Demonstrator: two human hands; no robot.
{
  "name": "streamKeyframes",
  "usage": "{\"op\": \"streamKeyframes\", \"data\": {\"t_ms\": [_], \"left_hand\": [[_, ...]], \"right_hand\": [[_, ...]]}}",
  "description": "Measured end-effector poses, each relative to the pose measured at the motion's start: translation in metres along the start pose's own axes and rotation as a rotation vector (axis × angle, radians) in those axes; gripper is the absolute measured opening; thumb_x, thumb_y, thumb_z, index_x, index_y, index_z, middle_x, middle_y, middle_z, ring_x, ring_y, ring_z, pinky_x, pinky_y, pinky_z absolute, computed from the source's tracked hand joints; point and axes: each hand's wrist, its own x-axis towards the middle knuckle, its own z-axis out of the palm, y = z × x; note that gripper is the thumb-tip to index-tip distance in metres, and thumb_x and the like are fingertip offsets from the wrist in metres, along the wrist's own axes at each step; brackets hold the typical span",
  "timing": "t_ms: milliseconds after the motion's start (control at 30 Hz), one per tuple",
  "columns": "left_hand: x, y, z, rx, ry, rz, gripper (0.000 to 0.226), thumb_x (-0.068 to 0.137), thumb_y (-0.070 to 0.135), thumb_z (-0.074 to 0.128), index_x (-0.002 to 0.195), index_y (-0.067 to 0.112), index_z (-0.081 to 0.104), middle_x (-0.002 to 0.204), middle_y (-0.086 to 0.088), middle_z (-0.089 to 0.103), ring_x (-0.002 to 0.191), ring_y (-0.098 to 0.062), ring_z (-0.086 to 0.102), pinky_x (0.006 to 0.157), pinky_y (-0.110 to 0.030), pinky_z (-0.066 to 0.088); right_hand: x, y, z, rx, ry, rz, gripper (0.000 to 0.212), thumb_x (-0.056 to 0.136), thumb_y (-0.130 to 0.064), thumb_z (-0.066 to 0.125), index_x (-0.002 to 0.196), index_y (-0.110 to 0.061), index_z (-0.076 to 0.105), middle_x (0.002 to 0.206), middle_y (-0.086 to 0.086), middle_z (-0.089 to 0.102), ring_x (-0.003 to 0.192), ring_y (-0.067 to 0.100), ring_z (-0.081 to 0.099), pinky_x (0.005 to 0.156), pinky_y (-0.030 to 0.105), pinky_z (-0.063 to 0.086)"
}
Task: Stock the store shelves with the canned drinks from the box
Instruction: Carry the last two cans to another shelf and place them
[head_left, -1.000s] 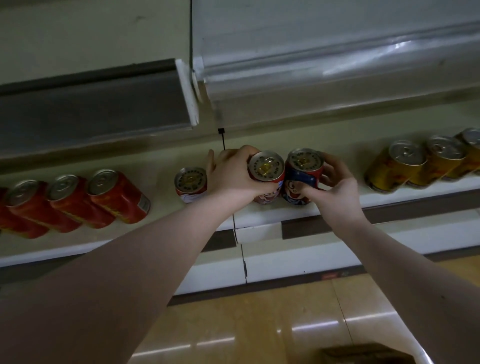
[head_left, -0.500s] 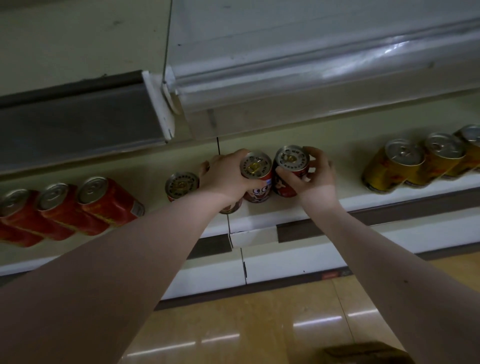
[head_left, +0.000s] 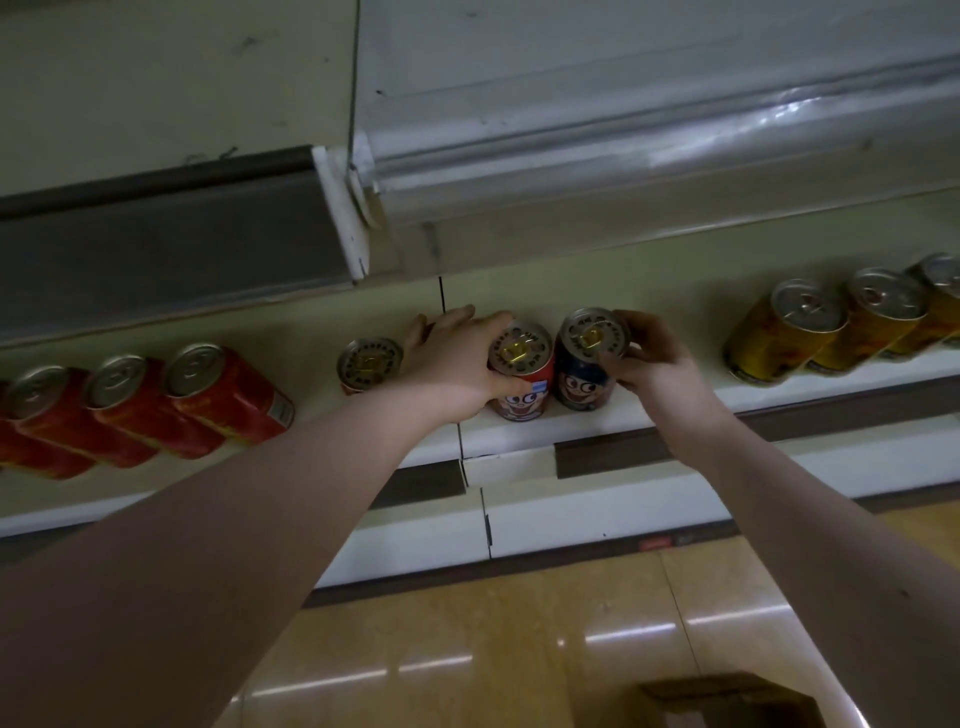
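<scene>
One head-worn view, close: looks forward and down past my left hand (head_left: 457, 364) and right hand (head_left: 649, 358); cream metal shelf (head_left: 519, 434) beyond them, glossy tan floor (head_left: 467, 623) beneath.

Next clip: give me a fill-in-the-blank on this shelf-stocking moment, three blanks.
The left hand grips the red cartoon can; the right hand grips the adjacent can, whose body is ___.
The gold cans stand to the ___ of both hands.
The cardboard box sits on the ___.
Missing words: blue, right, floor.

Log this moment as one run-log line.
left hand: grips red cartoon can | right hand: grips blue cartoon can | cans: upright, side by side on shelf
</scene>
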Motion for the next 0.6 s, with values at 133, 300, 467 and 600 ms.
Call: {"op": "streamKeyframes", "data": {"t_ms": [133, 300, 467, 600], "left_hand": [[-0.006, 0.003, 0.002, 0.046, -0.012, 0.024, 0.077, 0.087, 0.050, 0.055, 0.149, 0.031, 0.013, 0.157, 0.006, 0.022, 0.146, -0.012, 0.003, 0.117, -0.044, -0.004], [-0.009, 0.003, 0.007, 0.044, 0.045, 0.011, 0.078, 0.087, 0.049, 0.055, 0.149, 0.032, 0.010, 0.158, 0.007, 0.016, 0.147, -0.012, 0.001, 0.118, -0.045, -0.003], [-0.018, 0.006, 0.012, 0.122, 0.169, 0.045, 0.072, 0.089, 0.048, 0.052, 0.147, 0.037, 0.012, 0.160, 0.008, 0.003, 0.147, -0.015, 0.001, 0.116, -0.046, -0.008], [-0.029, 0.003, 0.023, 0.172, 0.283, 0.177, 0.068, 0.089, 0.043, 0.052, 0.147, 0.033, 0.018, 0.159, 0.007, 0.008, 0.146, -0.018, 0.011, 0.117, -0.046, -0.003]], "right_hand": [[0.003, -0.001, 0.009, 0.087, 0.046, 0.017, 0.045, 0.087, 0.013, 0.038, 0.128, -0.003, 0.046, 0.118, 0.010, 0.053, 0.104, 0.020, 0.049, 0.057, 0.005, 0.047], [0.005, 0.000, 0.017, 0.002, 0.136, -0.004, 0.042, 0.092, 0.004, 0.031, 0.127, -0.010, 0.049, 0.127, 0.013, 0.052, 0.104, 0.018, 0.049, 0.060, 0.008, 0.045], [-0.001, -0.004, 0.020, 0.037, 0.159, 0.028, 0.048, 0.096, -0.002, 0.034, 0.141, -0.016, 0.037, 0.143, 0.007, 0.041, 0.119, 0.015, 0.044, 0.078, 0.006, 0.045], [-0.019, 0.004, 0.019, -0.503, 0.225, -0.191, 0.052, 0.095, -0.012, 0.041, 0.145, -0.023, 0.030, 0.150, 0.006, 0.031, 0.138, 0.023, 0.029, 0.114, 0.037, 0.028]]}}
